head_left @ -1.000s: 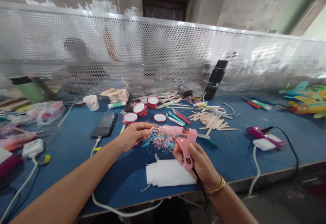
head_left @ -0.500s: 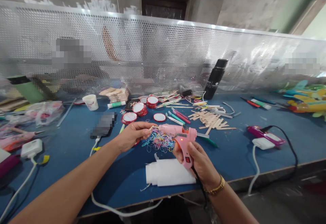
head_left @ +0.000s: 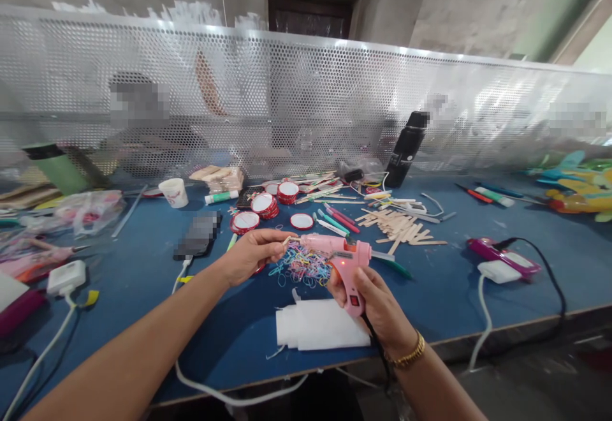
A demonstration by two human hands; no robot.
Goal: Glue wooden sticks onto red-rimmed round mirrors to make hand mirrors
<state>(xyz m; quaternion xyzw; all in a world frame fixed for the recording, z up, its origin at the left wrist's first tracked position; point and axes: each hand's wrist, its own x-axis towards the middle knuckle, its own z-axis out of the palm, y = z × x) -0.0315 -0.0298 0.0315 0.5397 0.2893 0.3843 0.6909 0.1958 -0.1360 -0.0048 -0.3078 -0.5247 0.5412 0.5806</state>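
A pink glue gun [head_left: 347, 265] with a lit red light is gripped by my right hand [head_left: 375, 300], its nozzle toward the left. My left hand [head_left: 253, 255] pinches a small pale piece [head_left: 288, 240] right at the nozzle; what exactly it is cannot be made out. Beneath the gun lies a heap of colourful rubber bands [head_left: 303, 268]. Nearer the table edge rests a folded white cloth or paper [head_left: 320, 326], just below and left of my right hand.
On the blue table [head_left: 239, 338] are red-rimmed discs [head_left: 262, 204], wooden sticks [head_left: 401, 228], pens [head_left: 339, 217], a phone [head_left: 197, 236], a paper cup [head_left: 174, 192], a black bottle [head_left: 406, 150] and a purple power strip [head_left: 502, 258]. A perforated metal screen [head_left: 329, 102] stands behind.
The whole view has shifted slightly, so table items appear a little further right. Both hands keep the same hold, with the pale piece still at the nozzle.
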